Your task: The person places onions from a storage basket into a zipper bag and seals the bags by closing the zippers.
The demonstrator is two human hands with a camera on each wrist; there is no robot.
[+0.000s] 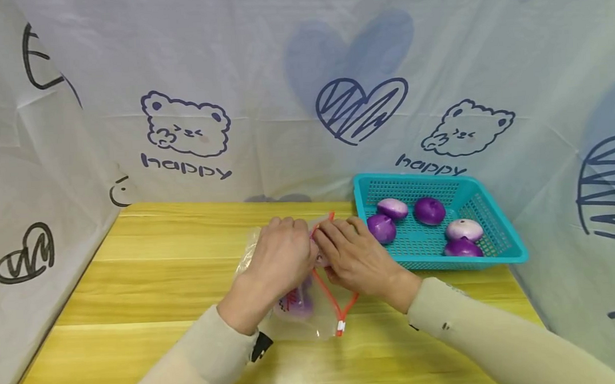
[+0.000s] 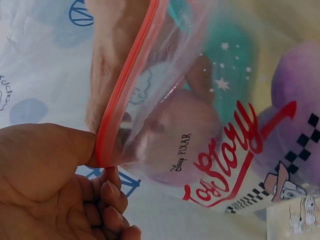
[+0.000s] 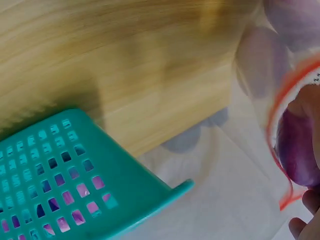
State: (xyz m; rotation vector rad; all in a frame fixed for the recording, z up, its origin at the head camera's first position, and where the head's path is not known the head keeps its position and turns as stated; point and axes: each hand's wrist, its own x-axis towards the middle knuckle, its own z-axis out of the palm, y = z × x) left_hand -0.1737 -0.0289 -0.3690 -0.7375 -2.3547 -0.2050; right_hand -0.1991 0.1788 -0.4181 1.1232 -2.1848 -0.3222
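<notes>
Head view shows a clear plastic slider bag (image 1: 313, 328) lying on the wood-grained tabletop (image 1: 161, 267), between the person's two hands and just left of a teal plastic basket (image 1: 415, 245). The basket is rectangular, with flared sides pierced by a grid of small holes, and it holds five purple onions (image 1: 429, 211), round and slightly flattened, some deep violet, others streaked with white. Inside the bag, at least two more purple onions (image 2: 300, 85) show softly through the film, which carries red "Toy Story" lettering, a black-and-white checkered band and small white stars. An orange-red zip strip (image 1: 328, 291) edges the bag's mouth, with a white slider (image 1: 341, 325) at its near end. The left hand (image 1: 281, 250) pinches that strip at a corner between thumb and finger. The right hand (image 1: 364, 261) reaches into the parted mouth, its fingers around a glossy violet onion (image 3: 295, 150) that sits within the loop of the strip. Pale sleeves (image 1: 191, 357) cover both forearms, and a creased white cloth (image 1: 260, 62) printed with hearts and bears hangs behind the tabletop.
</notes>
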